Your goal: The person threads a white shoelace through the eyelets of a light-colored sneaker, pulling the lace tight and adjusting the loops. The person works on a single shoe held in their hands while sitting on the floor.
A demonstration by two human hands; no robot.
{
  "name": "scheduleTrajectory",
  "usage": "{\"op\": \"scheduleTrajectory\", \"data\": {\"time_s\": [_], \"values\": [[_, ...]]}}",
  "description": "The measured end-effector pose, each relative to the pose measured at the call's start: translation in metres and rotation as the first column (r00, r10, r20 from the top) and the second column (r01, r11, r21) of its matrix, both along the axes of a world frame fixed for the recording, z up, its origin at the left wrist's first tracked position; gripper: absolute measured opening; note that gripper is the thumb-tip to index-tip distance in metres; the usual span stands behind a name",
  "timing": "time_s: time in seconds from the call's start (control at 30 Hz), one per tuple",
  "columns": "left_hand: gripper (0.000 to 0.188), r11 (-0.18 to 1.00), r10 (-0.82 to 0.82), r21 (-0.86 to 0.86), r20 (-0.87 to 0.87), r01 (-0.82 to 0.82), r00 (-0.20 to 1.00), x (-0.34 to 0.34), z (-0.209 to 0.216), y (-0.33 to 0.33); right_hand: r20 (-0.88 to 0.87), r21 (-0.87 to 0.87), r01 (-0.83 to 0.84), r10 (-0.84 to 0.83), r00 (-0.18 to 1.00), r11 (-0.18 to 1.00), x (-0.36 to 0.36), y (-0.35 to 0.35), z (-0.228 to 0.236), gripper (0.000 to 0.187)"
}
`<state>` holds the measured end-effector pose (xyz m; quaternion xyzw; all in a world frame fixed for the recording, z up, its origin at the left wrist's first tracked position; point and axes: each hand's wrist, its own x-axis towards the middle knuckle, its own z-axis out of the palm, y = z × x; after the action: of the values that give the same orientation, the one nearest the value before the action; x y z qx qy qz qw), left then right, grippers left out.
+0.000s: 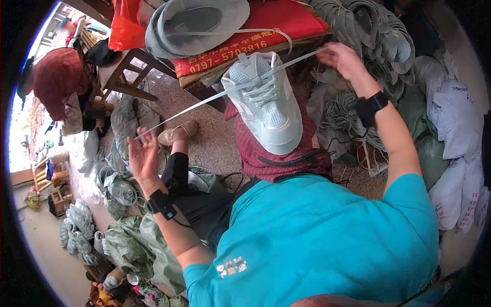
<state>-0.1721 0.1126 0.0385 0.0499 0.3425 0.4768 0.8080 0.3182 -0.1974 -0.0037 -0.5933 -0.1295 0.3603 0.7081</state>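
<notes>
A pale grey-white sneaker [280, 116] rests toe toward me on a maroon cloth [254, 162] over my lap. Its white shoelace [197, 104] is partly threaded through the eyelets, and the two loose ends are drawn out tight to either side. My left hand [144, 158], out to the left and lower, pinches one end between thumb and fingers. Up at the right, beyond the shoe's ankle opening, my right hand [343, 62] grips the other end. Neither hand touches the shoe itself.
Beyond the shoe, a low wooden table [204, 88] bears a red printed bag [302, 24] and grey shoe uppers [197, 25]. Bundled uppers [365, 30] and laces [340, 115] pile at the right. A wooden stool [130, 77] stands at the far left; green sacks [130, 243] lie nearer.
</notes>
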Motion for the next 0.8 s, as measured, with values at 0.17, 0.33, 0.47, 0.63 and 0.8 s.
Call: {"op": "scheduleTrajectory", "data": {"time_s": [0.17,0.33,0.47,0.63,0.8], "values": [[0.020,1.000,-0.002,0.004,0.314,0.000,0.949,-0.076,-0.057,0.046,-0.353,0.011,0.410,-0.380,0.855,0.912,0.086,-0.066,-0.053,0.023],[0.027,0.961,-0.168,0.189,-0.182,0.202,0.969,-0.044,-0.077,0.018,-0.140,-0.289,0.353,-0.404,0.904,0.890,0.036,-0.054,-0.034,0.023],[0.050,0.814,-0.233,0.370,-0.500,0.449,0.834,0.046,-0.035,-0.046,0.171,-0.425,-0.053,0.137,0.976,0.904,-0.040,-0.004,0.020,0.042],[0.024,0.649,-0.289,0.502,-0.532,0.571,0.796,0.124,0.002,-0.102,0.309,-0.221,-0.326,0.383,0.870,0.919,-0.103,0.042,0.058,0.019],[0.016,0.614,-0.384,0.487,-0.504,0.622,0.774,0.150,-0.010,-0.113,0.593,-0.374,-0.312,0.484,0.643,0.873,-0.112,0.056,0.064,0.014]]}}
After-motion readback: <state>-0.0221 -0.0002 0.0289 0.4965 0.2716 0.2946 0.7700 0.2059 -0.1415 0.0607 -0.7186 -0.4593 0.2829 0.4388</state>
